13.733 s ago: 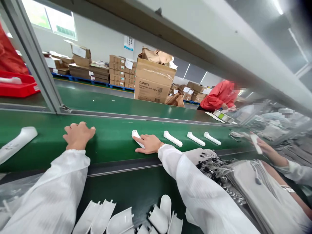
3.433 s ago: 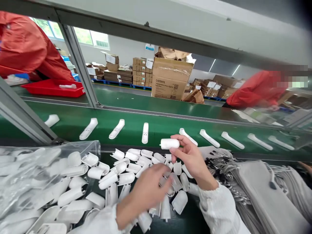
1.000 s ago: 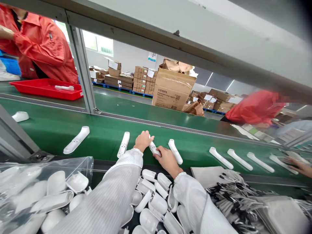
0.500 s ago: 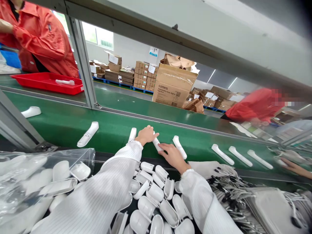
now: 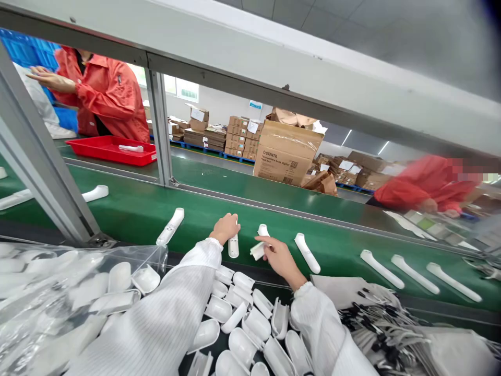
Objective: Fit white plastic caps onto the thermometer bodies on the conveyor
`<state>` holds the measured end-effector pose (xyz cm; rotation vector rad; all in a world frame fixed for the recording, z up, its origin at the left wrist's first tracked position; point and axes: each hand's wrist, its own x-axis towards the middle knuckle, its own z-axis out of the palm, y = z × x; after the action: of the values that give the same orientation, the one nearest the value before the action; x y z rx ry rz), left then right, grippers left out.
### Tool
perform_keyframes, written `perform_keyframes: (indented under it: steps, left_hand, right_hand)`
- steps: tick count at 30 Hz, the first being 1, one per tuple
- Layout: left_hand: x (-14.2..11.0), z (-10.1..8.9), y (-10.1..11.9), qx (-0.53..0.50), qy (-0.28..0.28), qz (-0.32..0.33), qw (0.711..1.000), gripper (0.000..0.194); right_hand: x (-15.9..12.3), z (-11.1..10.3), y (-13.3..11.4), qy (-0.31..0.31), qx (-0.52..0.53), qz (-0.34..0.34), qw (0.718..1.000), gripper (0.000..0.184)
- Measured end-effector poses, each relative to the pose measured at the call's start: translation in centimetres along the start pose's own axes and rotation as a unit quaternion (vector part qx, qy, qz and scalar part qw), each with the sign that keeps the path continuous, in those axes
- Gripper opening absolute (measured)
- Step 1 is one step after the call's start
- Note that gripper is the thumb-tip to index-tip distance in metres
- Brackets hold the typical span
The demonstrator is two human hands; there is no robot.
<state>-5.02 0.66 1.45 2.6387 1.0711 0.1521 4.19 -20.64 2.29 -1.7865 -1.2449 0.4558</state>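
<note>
My left hand [image 5: 224, 227] lies curled on the green conveyor belt [image 5: 129, 214], its fingers closed over the head of an upright white thermometer [image 5: 234, 246]. My right hand [image 5: 278, 256] is just to the right. Its index finger and thumb pinch the lower end of a second, tilted white thermometer [image 5: 260, 239]. A third thermometer [image 5: 307, 253] lies close by my right wrist. Both sleeves are white. A heap of white battery covers [image 5: 245, 326] sits below my hands.
Several more thermometers ride the belt, at left [image 5: 170, 226] and right [image 5: 382, 261]. A clear bag of covers [image 5: 74, 292] lies left, corded grey pouches [image 5: 395, 326] right. A metal post [image 5: 43, 167] stands left. People in red work beside a red tray [image 5: 111, 149] and at far right [image 5: 425, 183].
The belt has carried the thermometers to the right. My left hand has shifted from the tilted thermometer to the upright one on its left, and my right hand now pinches the tilted one's end.
</note>
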Motion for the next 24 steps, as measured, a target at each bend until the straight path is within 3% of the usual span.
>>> perform_keyframes:
  steps: [3,7,11,17,21,24]
  left_hand:
    - [-0.1,0.8,-0.1,-0.012,0.025,-0.009,1.0,0.03]
    - [-0.7,1.1,0.5,-0.025,0.032,-0.02,0.999,0.029]
    - [-1.0,1.1,1.7,-0.036,0.037,-0.035,0.998,0.03]
    - [-0.8,1.6,2.8,-0.049,0.026,-0.035,0.998,0.033]
    - [-0.9,1.7,4.2,-0.044,0.0,-0.018,0.999,0.04]
    - [-1.4,0.7,4.7,-0.042,-0.039,0.0,0.998,0.046]
  right_hand:
    - [1.1,1.8,0.1,0.05,-0.014,-0.033,0.998,0.043]
    - [0.4,3.1,-0.4,-0.015,-0.061,-0.081,0.995,0.036]
    - [-0.8,2.7,-0.8,-0.049,-0.135,-0.09,0.985,0.031]
    - [-0.7,2.0,-0.1,-0.069,-0.246,-0.054,0.965,0.04]
    - [0.0,1.8,0.3,-0.068,-0.268,-0.043,0.96,0.037]
    - [0.0,1.4,0.0,-0.053,-0.281,-0.043,0.957,0.035]
